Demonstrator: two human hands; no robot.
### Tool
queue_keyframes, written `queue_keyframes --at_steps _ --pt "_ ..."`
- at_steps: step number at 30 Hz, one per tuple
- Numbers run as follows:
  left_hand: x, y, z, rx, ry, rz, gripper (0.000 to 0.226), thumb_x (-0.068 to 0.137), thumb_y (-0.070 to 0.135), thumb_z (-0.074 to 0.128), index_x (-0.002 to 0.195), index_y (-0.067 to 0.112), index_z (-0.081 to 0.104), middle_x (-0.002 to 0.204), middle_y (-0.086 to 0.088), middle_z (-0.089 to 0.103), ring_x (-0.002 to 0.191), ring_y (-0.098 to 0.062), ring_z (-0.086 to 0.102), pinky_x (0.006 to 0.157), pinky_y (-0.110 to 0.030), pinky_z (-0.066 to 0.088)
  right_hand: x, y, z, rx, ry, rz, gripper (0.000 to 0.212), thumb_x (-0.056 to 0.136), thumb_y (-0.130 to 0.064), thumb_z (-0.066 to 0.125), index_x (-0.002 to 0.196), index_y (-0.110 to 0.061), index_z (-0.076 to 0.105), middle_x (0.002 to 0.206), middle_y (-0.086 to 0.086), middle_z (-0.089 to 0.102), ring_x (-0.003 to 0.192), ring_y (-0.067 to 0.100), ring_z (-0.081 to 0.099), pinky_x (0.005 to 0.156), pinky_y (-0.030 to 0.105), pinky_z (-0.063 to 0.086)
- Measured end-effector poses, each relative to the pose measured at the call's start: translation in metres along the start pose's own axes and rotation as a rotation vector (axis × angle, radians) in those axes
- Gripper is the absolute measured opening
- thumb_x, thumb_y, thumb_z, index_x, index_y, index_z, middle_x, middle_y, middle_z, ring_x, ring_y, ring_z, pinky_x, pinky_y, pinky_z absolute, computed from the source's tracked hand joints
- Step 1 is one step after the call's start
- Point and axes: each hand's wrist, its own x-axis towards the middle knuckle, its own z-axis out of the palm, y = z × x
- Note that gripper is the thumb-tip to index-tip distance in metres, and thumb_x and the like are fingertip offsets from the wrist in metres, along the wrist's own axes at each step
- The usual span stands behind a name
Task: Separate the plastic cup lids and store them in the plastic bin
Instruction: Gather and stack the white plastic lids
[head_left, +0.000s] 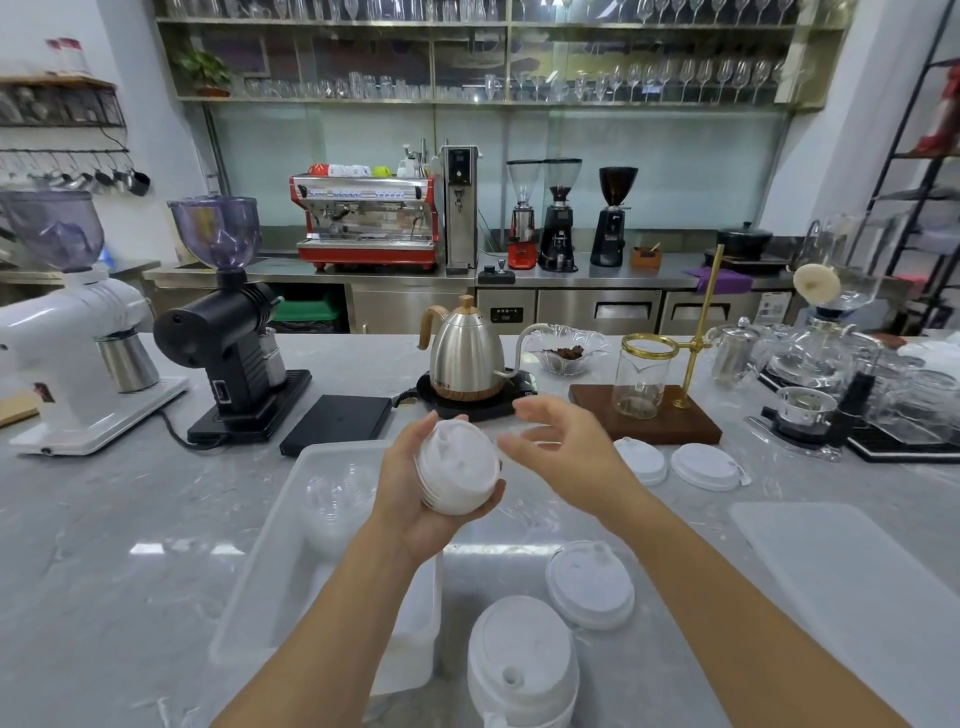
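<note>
My left hand (410, 499) grips a short stack of white plastic cup lids (457, 467) above the translucent plastic bin (270, 561). Clear domed lids (337, 499) lie inside the bin at its far end. My right hand (561, 447) hovers just right of the held stack, fingers apart and blurred, holding nothing. More white lids lie on the counter: a tall stack (522, 665) at the front, a thin stack (589, 584) beside it, and two single piles (641, 460) (706, 466) farther right.
A translucent bin lid (852, 587) lies flat at the right. Behind stand a black scale (337, 421), a steel kettle (467, 353) on its base, a wooden dripper stand (649, 415), two grinders (228, 322) (67, 322) and glassware (841, 374).
</note>
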Motion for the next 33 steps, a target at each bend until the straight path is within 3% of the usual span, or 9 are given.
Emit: queue_keyframes --at_steps 3,6,11,13,18,23,25,28,33 --pt "0.001 0.0 -0.001 0.001 0.011 -0.007 0.051 0.067 0.041 0.076 0.111 0.017 0.069 0.11 -0.019 0.067 0.102 -0.039 0.062 0.081 -0.051 0.057 -0.015 0.026 -0.02 -0.15 0.032 0.093 0.05 0.082 -0.041 0.075 0.127 -0.027 0.058 0.121 -0.011 0.061 0.109 0.007 0.06 0.093 0.03 0.051" --pt "0.002 -0.001 -0.001 -0.002 0.019 -0.015 0.052 0.066 0.041 0.078 0.111 0.017 0.069 0.114 -0.018 0.065 0.105 -0.041 0.061 0.081 -0.052 0.057 -0.036 0.056 -0.032 -0.257 0.067 0.22 0.059 0.08 -0.046 0.075 0.132 -0.029 0.053 0.128 -0.008 0.057 0.113 0.01 0.054 0.092 0.029 0.045" --pt "0.002 -0.001 -0.001 -0.002 0.022 -0.015 0.052 0.069 0.04 0.076 0.115 0.017 0.069 0.117 -0.019 0.063 0.105 -0.041 0.06 0.079 -0.052 0.057 -0.07 0.094 -0.009 -0.548 0.012 0.371 0.098 0.059 -0.087 0.056 0.139 -0.033 0.04 0.135 -0.006 0.045 0.126 0.016 0.044 0.103 0.037 0.042" --pt "0.002 0.0 -0.001 -0.008 0.031 -0.015 0.051 0.069 0.04 0.076 0.114 0.017 0.069 0.118 -0.02 0.063 0.103 -0.041 0.061 0.079 -0.053 0.057 -0.079 0.104 0.004 -0.685 0.025 0.361 0.099 0.056 -0.09 0.05 0.137 -0.034 0.041 0.132 -0.008 0.045 0.126 0.017 0.041 0.102 0.036 0.037" --pt "-0.001 -0.001 0.001 -0.002 0.029 -0.005 0.052 0.067 0.04 0.077 0.114 0.017 0.069 0.119 -0.021 0.063 0.104 -0.042 0.061 0.08 -0.053 0.058 -0.087 0.116 0.009 -0.504 0.15 0.298 0.102 0.048 -0.081 0.059 0.138 -0.036 0.039 0.128 -0.014 0.049 0.122 0.014 0.041 0.101 0.034 0.036" --pt "-0.001 -0.001 0.001 0.009 0.031 -0.002 0.052 0.068 0.04 0.076 0.113 0.016 0.069 0.119 -0.02 0.062 0.102 -0.041 0.062 0.08 -0.053 0.058 -0.09 0.122 0.008 -0.402 0.095 0.239 0.099 0.06 -0.051 0.065 0.149 -0.039 0.022 0.151 -0.016 0.036 0.14 0.015 0.03 0.113 0.033 0.02" --pt "-0.001 -0.001 0.0 0.013 0.03 0.0 0.051 0.068 0.041 0.075 0.113 0.016 0.069 0.119 -0.02 0.062 0.101 -0.041 0.062 0.081 -0.053 0.058 -0.09 0.123 0.01 -0.452 0.135 0.24 0.102 0.059 -0.063 0.061 0.149 -0.038 0.019 0.152 -0.016 0.03 0.143 0.013 0.023 0.115 0.034 0.015" --pt "-0.001 -0.001 0.0 0.011 0.034 0.001 0.05 0.069 0.041 0.075 0.112 0.016 0.07 0.119 -0.021 0.062 0.101 -0.042 0.062 0.082 -0.053 0.058 -0.09 0.123 0.013 -0.504 0.221 0.256 0.107 0.055 -0.079 0.058 0.147 -0.035 0.024 0.142 -0.012 0.037 0.135 0.015 0.029 0.111 0.036 0.021" --pt "0.0 -0.001 0.0 0.01 0.037 0.004 0.05 0.068 0.04 0.076 0.111 0.016 0.071 0.118 -0.021 0.064 0.099 -0.042 0.063 0.082 -0.054 0.058 -0.09 0.125 0.012 -0.495 0.206 0.26 0.102 0.056 -0.075 0.059 0.144 -0.035 0.029 0.135 -0.013 0.043 0.129 0.014 0.034 0.107 0.033 0.023"
